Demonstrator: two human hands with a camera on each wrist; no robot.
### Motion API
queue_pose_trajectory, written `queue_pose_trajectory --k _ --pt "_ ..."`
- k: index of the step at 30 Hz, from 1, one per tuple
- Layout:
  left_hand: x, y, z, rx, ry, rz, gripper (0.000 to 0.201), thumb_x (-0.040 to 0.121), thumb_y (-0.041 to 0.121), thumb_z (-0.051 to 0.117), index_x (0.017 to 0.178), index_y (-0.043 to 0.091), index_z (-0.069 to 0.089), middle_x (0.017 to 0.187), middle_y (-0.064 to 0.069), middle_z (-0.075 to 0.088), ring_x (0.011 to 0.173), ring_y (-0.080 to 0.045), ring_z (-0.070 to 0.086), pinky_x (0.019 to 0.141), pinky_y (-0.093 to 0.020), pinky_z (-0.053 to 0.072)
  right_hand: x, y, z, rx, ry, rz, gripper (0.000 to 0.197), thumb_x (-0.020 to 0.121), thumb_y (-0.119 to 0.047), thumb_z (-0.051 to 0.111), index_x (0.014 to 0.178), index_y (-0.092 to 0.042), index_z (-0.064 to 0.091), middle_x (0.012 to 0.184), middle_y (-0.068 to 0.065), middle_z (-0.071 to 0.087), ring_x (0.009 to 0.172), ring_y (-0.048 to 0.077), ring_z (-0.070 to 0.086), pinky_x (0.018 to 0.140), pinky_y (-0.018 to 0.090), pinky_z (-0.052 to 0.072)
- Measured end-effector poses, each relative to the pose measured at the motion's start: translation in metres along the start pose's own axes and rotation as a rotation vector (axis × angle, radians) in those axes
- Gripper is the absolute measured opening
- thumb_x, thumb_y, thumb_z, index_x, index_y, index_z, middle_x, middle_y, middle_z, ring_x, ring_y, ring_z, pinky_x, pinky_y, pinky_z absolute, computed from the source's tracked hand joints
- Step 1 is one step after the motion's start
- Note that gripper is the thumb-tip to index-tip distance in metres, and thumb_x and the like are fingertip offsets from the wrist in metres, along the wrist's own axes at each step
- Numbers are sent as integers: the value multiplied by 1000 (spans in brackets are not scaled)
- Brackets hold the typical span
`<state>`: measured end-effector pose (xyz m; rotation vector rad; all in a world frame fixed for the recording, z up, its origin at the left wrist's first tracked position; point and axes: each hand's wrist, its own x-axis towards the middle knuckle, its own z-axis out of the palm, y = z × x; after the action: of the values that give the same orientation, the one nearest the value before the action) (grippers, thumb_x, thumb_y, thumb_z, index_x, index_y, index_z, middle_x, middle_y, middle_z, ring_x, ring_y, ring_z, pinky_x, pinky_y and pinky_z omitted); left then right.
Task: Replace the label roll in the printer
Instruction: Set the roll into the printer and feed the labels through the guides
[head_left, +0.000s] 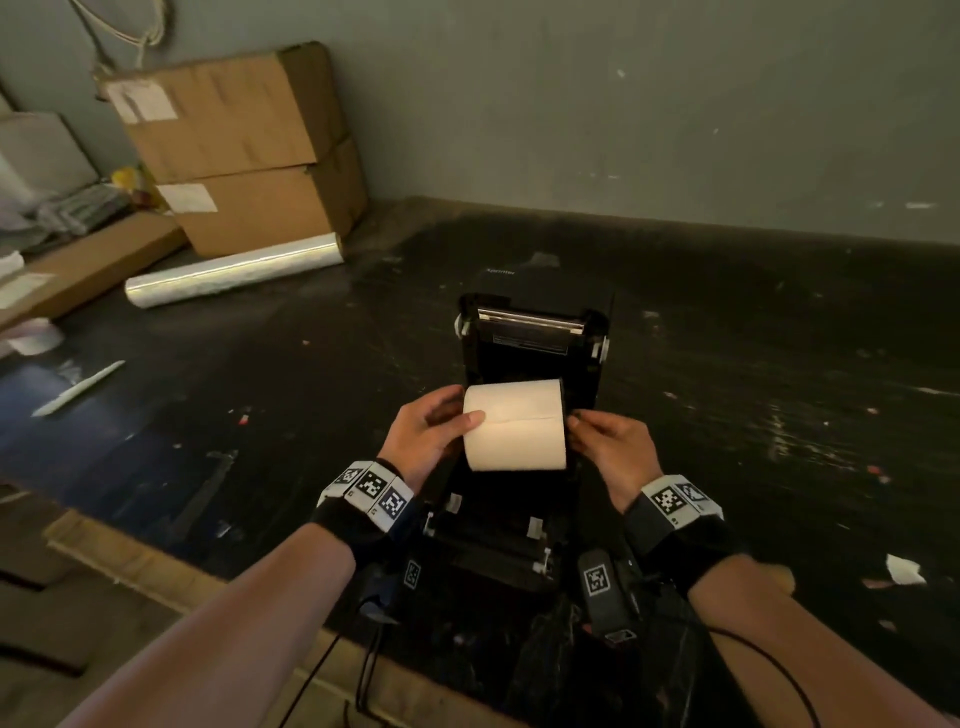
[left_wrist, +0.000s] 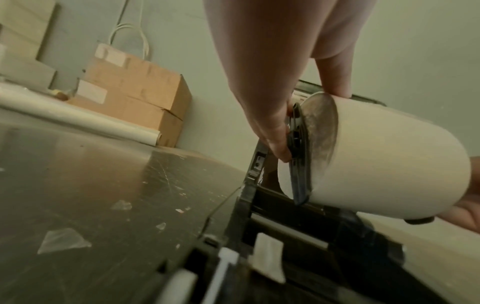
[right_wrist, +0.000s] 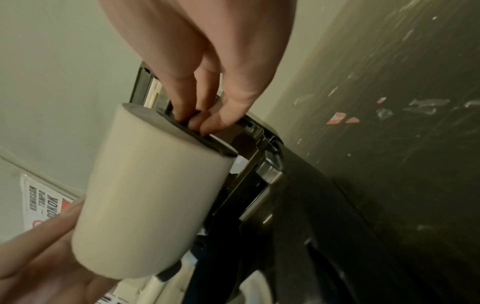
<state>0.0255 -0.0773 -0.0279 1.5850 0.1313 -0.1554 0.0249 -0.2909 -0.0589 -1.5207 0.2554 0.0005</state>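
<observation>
Both forearms reach forward, left hand (head_left: 423, 434) and right hand (head_left: 613, 449) fingers curled inward.

Right hand (right_wrist: 197, 67) reaches down, fingertips (right_wrist: 207, 125) curled onto a black end piece (right_wrist: 207, 139) at the near end of the white label roll (right_wrist: 148, 197). Roll tilts, far end cradled by the left hand (right_wrist: 39, 265). Black printer (right_wrist: 291, 226) open just beside and below the roll. Dark scuffed tabletop (right_wrist: 415, 144) with paper scraps (right_wrist: 340, 118). Printed label (right_wrist: 41, 203) at lower left, text unreadable.
</observation>
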Motion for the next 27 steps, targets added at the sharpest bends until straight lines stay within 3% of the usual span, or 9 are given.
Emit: queue_pose_trajectory --k 2,4,9,11,15,22,27 --pt "5 -3 -1 46 -5 5 46 83 13 66 127 16 53 106 7 63 105 -10 58 98 -36 45 7 2 0 -84 -37 -23 25 87 2 57 111 6 63 92 10 66 73 9 61 70 16 53" --pt "11 -6 -2 76 -20 5 51 84 13 65 132 13 49 107 9 61 108 -11 56 98 -34 44 14 4 -2 -163 -57 -38 26 87 2 58 112 7 63 91 12 67 72 13 62 74 19 53" --pt "28 -4 -5 164 -115 55 46 85 8 62 129 15 50 105 11 61 99 -2 57 94 -28 44 21 6 -8 -513 -110 -95 23 87 -10 62 108 -4 67 96 12 72 86 22 69 84 31 54" --pt "34 -6 -9 205 -148 70 49 84 7 64 131 14 49 113 6 60 103 -6 56 96 -28 42 18 7 -7 -611 -101 -100 24 88 -14 60 110 -8 67 100 10 72 90 21 69 90 36 52" --pt "36 -15 -24 249 -196 85 53 83 8 65 133 12 47 120 3 57 109 -8 54 98 -28 41 11 10 5 -761 -73 -129 26 86 -15 62 112 -9 67 105 9 71 95 21 67 93 37 50" --pt "41 -28 -31 303 -287 142 56 82 13 68 134 13 47 131 -6 59 120 -14 54 108 -40 40 2 3 13 -1004 -96 -142 23 89 -15 56 108 -8 67 106 13 70 99 24 65 90 33 49" --pt "42 -33 -32 349 -304 175 54 84 18 65 135 21 46 131 2 56 121 -10 50 109 -37 37 -6 1 15 -1035 -69 -147 25 91 -14 53 112 -7 64 112 12 67 104 22 63 95 32 47"
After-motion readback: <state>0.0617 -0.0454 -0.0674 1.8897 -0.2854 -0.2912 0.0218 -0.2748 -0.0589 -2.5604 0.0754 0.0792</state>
